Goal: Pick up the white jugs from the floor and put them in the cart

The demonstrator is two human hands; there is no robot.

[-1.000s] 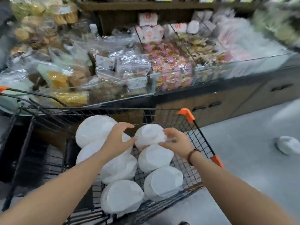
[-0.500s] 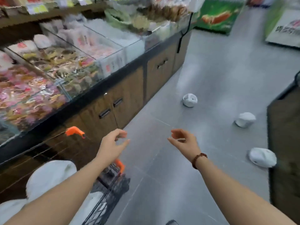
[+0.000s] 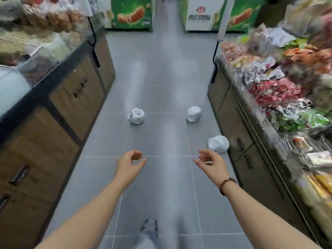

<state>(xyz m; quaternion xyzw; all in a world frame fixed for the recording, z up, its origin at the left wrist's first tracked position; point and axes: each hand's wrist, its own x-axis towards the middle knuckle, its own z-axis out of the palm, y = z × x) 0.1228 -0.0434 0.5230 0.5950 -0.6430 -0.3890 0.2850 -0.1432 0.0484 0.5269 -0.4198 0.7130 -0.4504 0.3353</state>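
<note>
White jugs: three on grey floor (image 3: 161,87), left jug (image 3: 136,116), middle jug (image 3: 193,114), right jug (image 3: 218,143). Left hand (image 3: 128,165) and right hand (image 3: 211,163) loosely curled, holding nothing.

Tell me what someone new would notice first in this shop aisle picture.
Three white jugs lie scattered on the grey tiled floor: the left jug mid-aisle, the far right jug level with it, and the near right jug close to the right-hand cabinet. In the foreground the left hand and right hand reach forward, both empty. Packed snack displays line both sides.
</note>
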